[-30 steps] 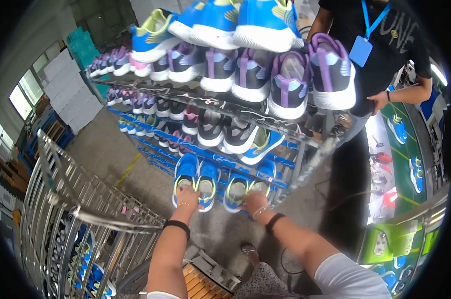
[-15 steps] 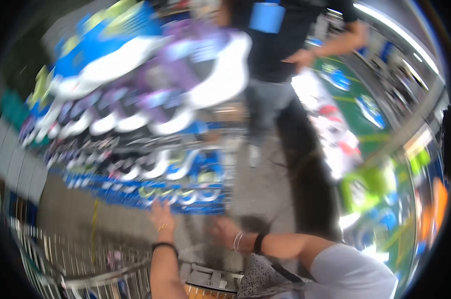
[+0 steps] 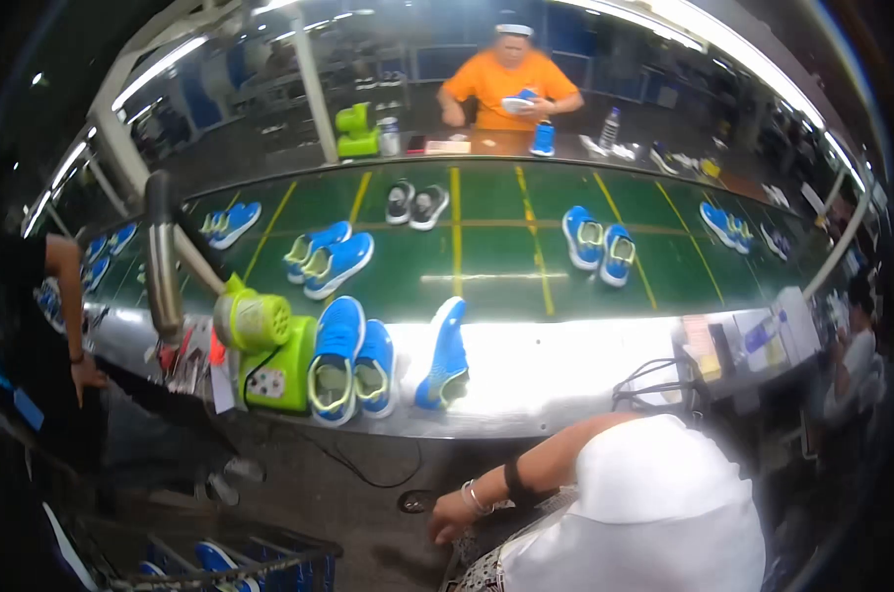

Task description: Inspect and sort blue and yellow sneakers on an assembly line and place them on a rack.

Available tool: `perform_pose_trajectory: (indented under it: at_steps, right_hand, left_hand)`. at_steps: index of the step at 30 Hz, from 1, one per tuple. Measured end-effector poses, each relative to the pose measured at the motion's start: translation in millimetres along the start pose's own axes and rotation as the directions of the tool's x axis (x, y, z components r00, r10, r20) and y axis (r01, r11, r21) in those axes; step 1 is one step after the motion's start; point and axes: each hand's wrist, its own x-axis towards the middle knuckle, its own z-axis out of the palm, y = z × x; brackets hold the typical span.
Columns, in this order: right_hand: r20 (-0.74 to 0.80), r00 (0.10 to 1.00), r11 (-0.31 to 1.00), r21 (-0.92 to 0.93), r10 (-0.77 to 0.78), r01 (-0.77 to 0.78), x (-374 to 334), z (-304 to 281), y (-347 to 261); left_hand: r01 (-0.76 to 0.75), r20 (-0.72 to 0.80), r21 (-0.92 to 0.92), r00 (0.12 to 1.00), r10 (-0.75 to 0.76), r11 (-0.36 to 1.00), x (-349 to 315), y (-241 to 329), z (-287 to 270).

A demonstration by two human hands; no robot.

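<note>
My right hand [image 3: 453, 515] hangs below the front edge of a shiny metal work table [image 3: 541, 380], fingers loosely bent, with nothing visible in it. Its arm wears bracelets and a dark band. My left hand is out of view. On the table stand a pair of blue shoes, a left one [image 3: 336, 350] and a right one [image 3: 376, 367], with pale yellow-green linings. A third blue shoe [image 3: 443, 357] lies on its side just right of them, the nearest shoe above my hand.
A green conveyor belt [image 3: 408, 271] with yellow lines carries several shoes. A lime-green blower [image 3: 279, 345] stands left of the pair. Black cables [image 3: 664, 385] lie at right. Across the belt sits a person [image 3: 511, 84] in orange; another person [image 3: 62, 365] stands left.
My view has swung from the shoe rack and aisle to the table and belt. My left hand, reaching near the rack before, has left the picture. My right hand is now below the table edge.
</note>
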Motion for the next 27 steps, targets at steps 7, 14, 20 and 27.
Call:
perform_pose_trajectory:
  at_steps: [7,14,20,27]
  right_hand:
    - [-0.969,0.131,0.844,0.111,0.210,-0.525,-242.7,-115.0,100.6]
    - [-0.821,-0.482,0.114,0.534,0.306,-0.838,-449.8,-202.0,169.3]
    - [-0.699,-0.280,0.233,0.542,0.658,-0.808,-495.5,-242.9,229.3]
    - [-0.906,0.109,0.559,0.155,0.409,-0.815,-384.4,-182.8,113.9]
  left_hand:
    - [-0.007,0.279,0.062,0.960,-0.011,0.998,-21.8,156.6,-53.8]
    - [-0.333,0.324,-0.105,0.879,0.349,0.937,-10.2,272.8,-38.2]
    - [-0.541,0.369,-0.445,0.615,0.697,0.713,14.2,454.6,-5.7]
    - [-0.528,0.236,-0.682,0.495,0.836,0.506,36.3,635.1,22.4]
